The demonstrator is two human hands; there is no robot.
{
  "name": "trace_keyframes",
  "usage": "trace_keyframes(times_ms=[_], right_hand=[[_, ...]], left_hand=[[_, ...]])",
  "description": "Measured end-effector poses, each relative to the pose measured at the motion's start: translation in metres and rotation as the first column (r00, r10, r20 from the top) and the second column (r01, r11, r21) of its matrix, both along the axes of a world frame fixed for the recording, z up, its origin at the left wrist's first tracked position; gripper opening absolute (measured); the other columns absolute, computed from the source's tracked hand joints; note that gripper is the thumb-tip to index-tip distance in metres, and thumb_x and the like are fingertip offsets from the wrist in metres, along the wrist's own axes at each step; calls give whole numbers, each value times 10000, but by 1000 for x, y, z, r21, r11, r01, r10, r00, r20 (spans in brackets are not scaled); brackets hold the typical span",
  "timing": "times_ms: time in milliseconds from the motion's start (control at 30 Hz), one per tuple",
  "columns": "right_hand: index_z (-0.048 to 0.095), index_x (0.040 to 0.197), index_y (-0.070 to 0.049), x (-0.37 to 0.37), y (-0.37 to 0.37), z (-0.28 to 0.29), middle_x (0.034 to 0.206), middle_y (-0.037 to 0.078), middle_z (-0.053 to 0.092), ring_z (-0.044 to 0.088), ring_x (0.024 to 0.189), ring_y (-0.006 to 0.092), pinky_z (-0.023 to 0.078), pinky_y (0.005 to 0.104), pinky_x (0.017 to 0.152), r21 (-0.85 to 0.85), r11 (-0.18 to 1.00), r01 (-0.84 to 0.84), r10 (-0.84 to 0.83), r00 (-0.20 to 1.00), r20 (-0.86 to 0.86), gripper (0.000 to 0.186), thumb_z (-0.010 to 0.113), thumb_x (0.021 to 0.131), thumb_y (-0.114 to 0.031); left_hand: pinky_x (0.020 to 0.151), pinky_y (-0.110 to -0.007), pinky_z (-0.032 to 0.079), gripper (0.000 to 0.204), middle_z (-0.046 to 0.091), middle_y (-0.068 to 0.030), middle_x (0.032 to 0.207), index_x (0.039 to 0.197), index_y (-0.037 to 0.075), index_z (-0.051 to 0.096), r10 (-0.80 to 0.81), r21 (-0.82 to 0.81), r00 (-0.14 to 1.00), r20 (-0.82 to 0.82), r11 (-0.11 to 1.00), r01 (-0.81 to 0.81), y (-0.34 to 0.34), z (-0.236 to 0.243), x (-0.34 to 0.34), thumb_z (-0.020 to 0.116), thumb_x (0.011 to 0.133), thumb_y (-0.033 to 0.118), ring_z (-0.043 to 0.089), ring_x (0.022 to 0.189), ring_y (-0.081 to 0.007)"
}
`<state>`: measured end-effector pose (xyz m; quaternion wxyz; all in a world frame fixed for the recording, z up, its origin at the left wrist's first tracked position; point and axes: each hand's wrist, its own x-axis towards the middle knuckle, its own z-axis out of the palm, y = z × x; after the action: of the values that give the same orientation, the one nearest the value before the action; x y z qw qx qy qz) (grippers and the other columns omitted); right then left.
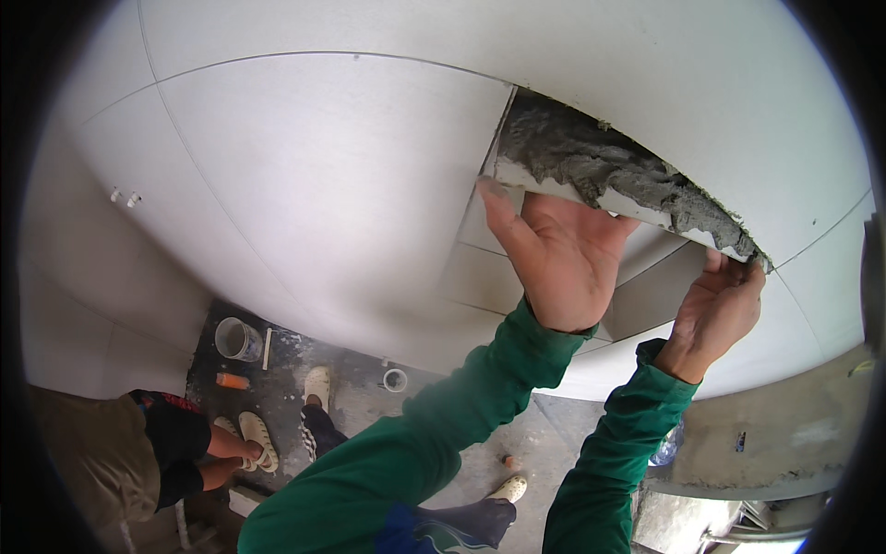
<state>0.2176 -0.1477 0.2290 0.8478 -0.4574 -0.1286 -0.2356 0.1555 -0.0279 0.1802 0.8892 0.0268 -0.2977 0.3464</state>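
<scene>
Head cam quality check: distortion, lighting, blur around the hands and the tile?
Head view: strong fisheye, so the tile joints on the wall bow into curves, with a black vignette at the rim. Light is soft and even, no glare on the pale tiles. The left hand, right hand and the mortar-backed tile they hold are fairly sharp; the floor and bucket look softer.

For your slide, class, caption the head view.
Both hands, left hand and right hand, hold a mortar-backed white tile against the white tiled wall.
</scene>
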Motion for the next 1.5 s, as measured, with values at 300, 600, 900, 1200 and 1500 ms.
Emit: trace_keyframes(times_ms=[300, 600, 900, 1200, 1500], right_hand=[[537, 1002, 137, 5, 7, 2, 890, 168, 607, 593, 750, 215, 532, 320, 708, -1, 1000, 25, -25, 999, 42, 314, 427, 1005, -157], [532, 1027, 136, 1, 13, 3, 930, 182, 608, 609, 776, 225, 561, 332, 722, 12, 1000, 8, -8, 1000, 26, 330, 391, 1016, -162], [528, 1043, 148, 1, 26, 12, 970, 204, 617, 620, 796, 248, 583, 365, 695, 185, 982, -33, 18, 996, 83, 314, 396, 1008, -135], [496, 804, 22, -3, 22, 1, 732, 71, 496, 553, 560, 176, 545, 306, 520, 223, 975, 6, -1, 1000, -22, 219, 451, 986, -93], [497, 785, -20, -26, 2, -22, 648, 45, 475, 538, 527, 164, 497, 294, 503, 295, 955, 20, 21, 991, -136, 239, 486, 994, -137]], left_hand=[[1153, -562, 289, 877, 347, -86, 1524, 1528, 167, 203, -3, 35, 998, -62, 999, 5, 9, 22, 1, 292, 903, 776, 377, 1378, -292], [1090, -586, 359, 842, 487, -92, 1309, 1410, 134, 325, 24, 3, 992, -123, 1000, -24, 9, 31, -1, 337, 879, 787, 487, 1208, -282], [995, -621, 421, 711, 546, -83, 995, 1168, 99, 458, 77, -119, 957, -281, 986, -114, 8, 20, 11, 371, 902, 753, 555, 976, -292], [1004, -685, 404, 697, 477, -122, 1432, 1420, 127, 396, 346, 27, 849, -399, 930, -367, -3, 24, 5, 403, 965, 654, 512, 1254, -345], [986, -580, 489, 596, 528, -135, 1389, 1359, 109, 474, 435, 181, 731, -526, 897, -403, -11, -5, -25, 435, 992, 576, 545, 1236, -346]])
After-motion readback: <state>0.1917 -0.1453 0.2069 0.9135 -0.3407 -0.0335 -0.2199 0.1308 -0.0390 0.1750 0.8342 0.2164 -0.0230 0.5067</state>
